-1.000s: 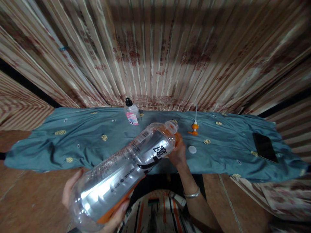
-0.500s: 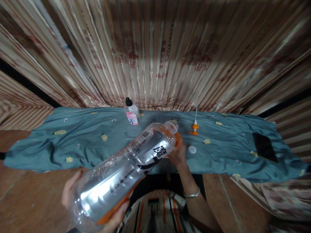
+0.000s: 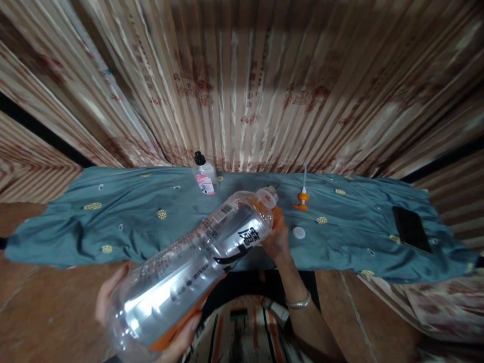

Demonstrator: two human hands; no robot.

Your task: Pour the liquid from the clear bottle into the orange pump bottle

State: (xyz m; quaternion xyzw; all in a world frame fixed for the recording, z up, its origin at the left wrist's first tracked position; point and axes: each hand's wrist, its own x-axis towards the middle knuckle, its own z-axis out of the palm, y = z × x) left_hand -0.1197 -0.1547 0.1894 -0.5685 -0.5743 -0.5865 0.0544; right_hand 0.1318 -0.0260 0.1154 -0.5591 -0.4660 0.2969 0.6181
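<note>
Head view: large bottle [image 3: 189,269], tilted over the cloth [image 3: 139,237]'s near edge, left hand [image 3: 182,339] gripping its base; right hand [image 3: 278,241] around an orange item [image 3: 276,217], perhaps another bottle; beyond, small bottle [image 3: 204,177], pump [image 3: 303,198], disc [image 3: 298,232], phone [image 3: 411,229].

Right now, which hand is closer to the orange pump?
The right hand. It's by the bottle's neck, left of the pump and nearer the body, not touching it. The left hand is at the bottle's base, much farther left and nearer the body.
</note>
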